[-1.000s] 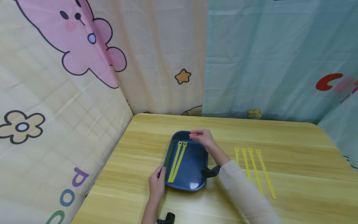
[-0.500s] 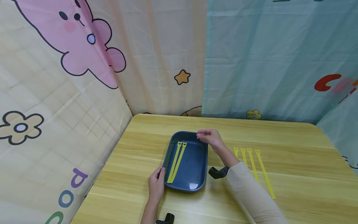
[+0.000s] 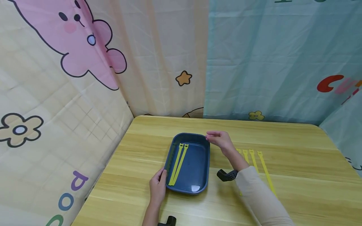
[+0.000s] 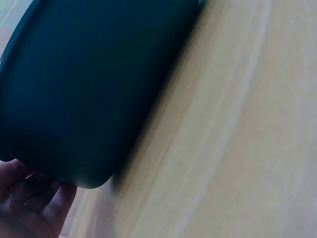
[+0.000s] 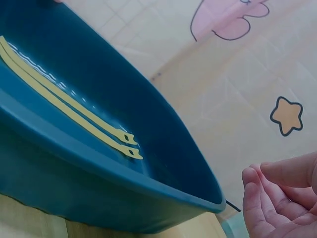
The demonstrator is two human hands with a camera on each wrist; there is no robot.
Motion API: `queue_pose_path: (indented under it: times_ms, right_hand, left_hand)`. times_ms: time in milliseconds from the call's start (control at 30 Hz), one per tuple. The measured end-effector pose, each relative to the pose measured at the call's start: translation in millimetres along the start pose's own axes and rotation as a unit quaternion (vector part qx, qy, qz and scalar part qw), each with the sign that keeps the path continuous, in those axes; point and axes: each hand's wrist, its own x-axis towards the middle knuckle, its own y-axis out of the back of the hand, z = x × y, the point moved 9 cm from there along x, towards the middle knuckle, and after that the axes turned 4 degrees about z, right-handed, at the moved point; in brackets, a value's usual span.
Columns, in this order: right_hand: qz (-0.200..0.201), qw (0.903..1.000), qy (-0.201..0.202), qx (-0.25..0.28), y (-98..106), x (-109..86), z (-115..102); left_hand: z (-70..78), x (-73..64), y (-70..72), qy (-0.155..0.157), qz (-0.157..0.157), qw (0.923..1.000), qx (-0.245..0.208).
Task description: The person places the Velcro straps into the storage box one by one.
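Observation:
A dark blue tray (image 3: 195,168) lies on the wooden table, and two slotted yellow straps (image 3: 179,165), which look like cable ties, rest side by side along its left half. My left hand (image 3: 157,188) grips the tray's near left side, thumb at the rim; the left wrist view shows its fingers (image 4: 58,203) at the tray's outer wall. Beside the far right corner is my right hand (image 3: 222,141), fingers loosely bent with thumb near the fingertips and nothing between them. Several more yellow straps (image 3: 266,172) lie on the table to the right, partly hidden by my right forearm.
Patterned curtains (image 3: 158,56) hang behind and to the left of the table (image 3: 135,150). Black wrist mounts (image 3: 226,175) are on both arms. The tray's raised walls (image 5: 89,198) show in the right wrist view.
My right hand has moved right, from over the tray's far right corner to just outside its rim. The left hand, tray and straps stay put.

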Motion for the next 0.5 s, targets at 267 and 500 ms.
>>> queue_pose_path:
  times_ms: [267,500]
  right_hand:
    - [0.012,0.9999,-0.003,0.003,19,-3.9,6]
    - [0.020,0.9997,-0.013,0.004,34,-7.0,14]
  left_hand:
    - [32.4,-10.1,1.2,-0.025,-0.004,0.9996,0.013]
    - [9.4,-3.3,0.5,-0.028,0.001,0.9995,0.012]
